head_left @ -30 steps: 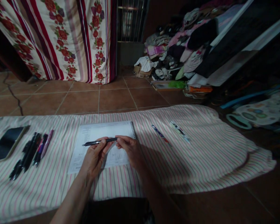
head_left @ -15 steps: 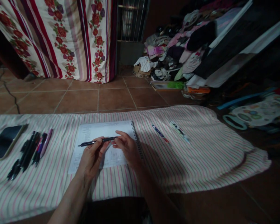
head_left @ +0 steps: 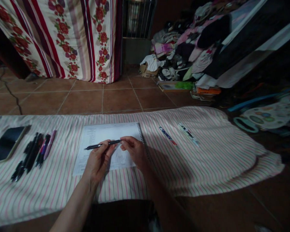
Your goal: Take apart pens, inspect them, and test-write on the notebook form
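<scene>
A dark pen (head_left: 94,146) lies nearly level in the air above an open spiral notebook (head_left: 89,129). My left hand (head_left: 99,161) is closed around the pen's middle between thumb and fingers. At the pen's right end, my right hand (head_left: 134,149) pinches the tip with thumb and forefinger. The notebook page carries printed or written lines and a scribbled patch, too blurred to read; my hands cover part of it. To the right of the notebook lie a dark blue, white and red pen (head_left: 168,136) and a white patterned pen (head_left: 188,133).
A striped cloth (head_left: 207,161) covers the surface. On the left lie a phone (head_left: 6,145), several black pens (head_left: 30,154) and a pink pen (head_left: 49,145). Beyond are a tiled floor (head_left: 87,96), a floral curtain (head_left: 82,38) and a heap of clothes (head_left: 183,51).
The fingers of my right hand have closed in on the pen's right end; before, the forefinger was raised. My left hand keeps its hold. The whole view has shifted slightly.
</scene>
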`<state>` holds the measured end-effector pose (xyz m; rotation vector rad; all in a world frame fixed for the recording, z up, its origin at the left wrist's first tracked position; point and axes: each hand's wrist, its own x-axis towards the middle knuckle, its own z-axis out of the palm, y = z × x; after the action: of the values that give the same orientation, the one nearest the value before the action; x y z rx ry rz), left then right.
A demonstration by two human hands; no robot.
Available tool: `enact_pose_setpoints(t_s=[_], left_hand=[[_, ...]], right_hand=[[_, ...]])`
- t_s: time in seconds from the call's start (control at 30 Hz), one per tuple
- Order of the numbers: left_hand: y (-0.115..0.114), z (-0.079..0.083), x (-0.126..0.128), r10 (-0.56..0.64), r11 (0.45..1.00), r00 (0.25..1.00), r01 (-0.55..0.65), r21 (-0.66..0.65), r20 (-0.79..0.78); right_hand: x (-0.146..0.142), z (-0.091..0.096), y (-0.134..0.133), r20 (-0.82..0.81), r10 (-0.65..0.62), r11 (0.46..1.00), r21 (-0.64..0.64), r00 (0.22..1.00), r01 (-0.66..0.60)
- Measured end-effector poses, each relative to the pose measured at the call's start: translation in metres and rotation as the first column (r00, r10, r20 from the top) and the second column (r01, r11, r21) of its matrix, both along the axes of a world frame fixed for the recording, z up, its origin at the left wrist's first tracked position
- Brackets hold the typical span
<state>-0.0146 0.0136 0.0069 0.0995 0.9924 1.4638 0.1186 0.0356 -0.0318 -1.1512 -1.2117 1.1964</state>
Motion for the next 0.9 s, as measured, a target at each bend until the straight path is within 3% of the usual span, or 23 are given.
enact_pose_setpoints(t_s=[0.13,0.37,0.57,0.73,0.9], left_hand=[[-0.001,-0.001,0.002,0.003,1.0,1.0,-0.003,0.015,-0.008],[-0.003,-0.005,0.003,-0.092,0.993,0.996,0.093,0.078,-0.02],[-0.004,-0.005,0.009,-0.093,0.993,0.995,0.094,0.07,-0.022],[-0.003,-0.003,0.007,-0.067,0.995,0.998,0.068,0.078,-0.011],[0.0,-0.004,0.004,0.024,0.999,1.0,-0.024,0.043,0.01]], right_hand=[[0.0,0.001,0.0,0.049,0.014,1.0,-0.012,0.999,-0.014],[0.004,0.012,-0.004,0.284,-0.027,1.0,-0.005,0.958,0.03],[0.003,0.009,-0.005,0.416,-0.113,0.991,0.106,0.902,0.075],[0.005,0.006,-0.004,0.346,-0.075,0.994,0.103,0.935,0.041],[0.007,0.004,-0.002,0.11,-0.022,0.991,0.133,0.994,0.007]])
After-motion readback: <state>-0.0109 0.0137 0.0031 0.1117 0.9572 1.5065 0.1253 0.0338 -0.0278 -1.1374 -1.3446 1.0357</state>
